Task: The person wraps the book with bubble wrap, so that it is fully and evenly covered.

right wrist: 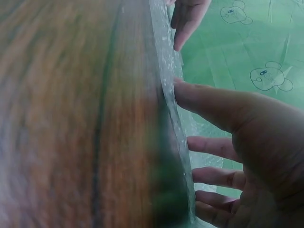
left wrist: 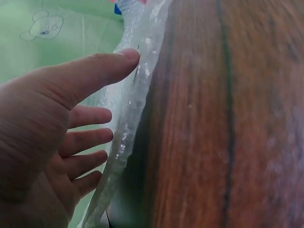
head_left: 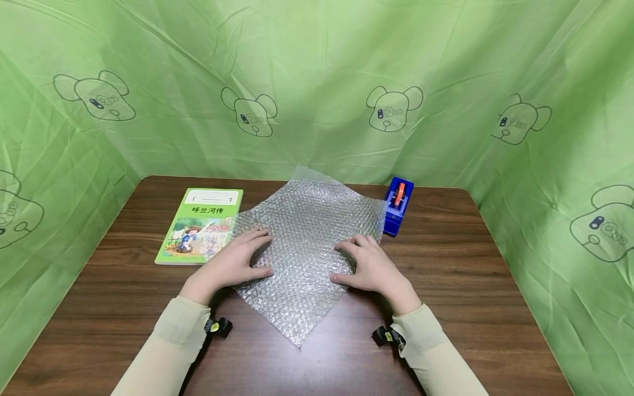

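Observation:
A sheet of clear bubble wrap (head_left: 302,231) lies diagonally on the table, one corner pointing toward the person. My left hand (head_left: 242,261) rests on its left part, fingers spread and thumb apart. On the right part, my right hand (head_left: 369,264) touches the sheet with its fingertips. The left wrist view shows the thumb and fingertips of the left hand (left wrist: 71,123) against the bubble wrap (left wrist: 137,95), whose near edge stands a little above the wood. Likewise, the right hand (right wrist: 232,137) has its fingertips on the wrap (right wrist: 178,128) in the right wrist view.
A green book (head_left: 198,236) with an illustrated cover lies at the left, its right side partly under the bubble wrap. Behind the sheet's right corner stands a blue tape dispenser (head_left: 396,212) with an orange-red part. Green cloth (head_left: 317,66) walls surround the brown wooden table (head_left: 460,286).

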### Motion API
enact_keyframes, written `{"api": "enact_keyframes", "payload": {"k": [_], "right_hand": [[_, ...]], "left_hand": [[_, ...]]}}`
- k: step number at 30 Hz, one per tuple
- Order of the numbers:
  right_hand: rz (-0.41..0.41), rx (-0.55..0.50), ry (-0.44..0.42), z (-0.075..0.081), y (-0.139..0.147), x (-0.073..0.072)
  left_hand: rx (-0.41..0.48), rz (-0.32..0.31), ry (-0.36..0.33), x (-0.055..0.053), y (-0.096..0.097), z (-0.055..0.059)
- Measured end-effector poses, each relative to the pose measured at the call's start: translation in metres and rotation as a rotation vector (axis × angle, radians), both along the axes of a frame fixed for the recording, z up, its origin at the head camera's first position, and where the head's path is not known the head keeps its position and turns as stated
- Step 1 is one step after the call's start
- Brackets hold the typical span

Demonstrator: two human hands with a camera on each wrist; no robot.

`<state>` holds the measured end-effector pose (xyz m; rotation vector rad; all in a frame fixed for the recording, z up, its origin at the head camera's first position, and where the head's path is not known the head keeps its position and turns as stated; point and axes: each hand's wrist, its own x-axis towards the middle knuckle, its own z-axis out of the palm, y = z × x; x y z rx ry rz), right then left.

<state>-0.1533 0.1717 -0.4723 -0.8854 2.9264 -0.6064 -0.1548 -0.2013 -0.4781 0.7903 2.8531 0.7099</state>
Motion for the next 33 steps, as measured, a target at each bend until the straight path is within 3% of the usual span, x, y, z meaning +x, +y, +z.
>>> {"api": "enact_keyframes", "payload": {"k": [21,33], "right_hand": [[0.013,-0.113,-0.086,-0.005,0.018,-0.017],[0.004,-0.091,-0.157,-0.009,0.028,-0.021]], "left_hand": [[0.008,-0.004,-0.011,-0.009,-0.005,-0.007],[-0.008,0.002,-0.026,-0.008,-0.006,-0.008]]}}
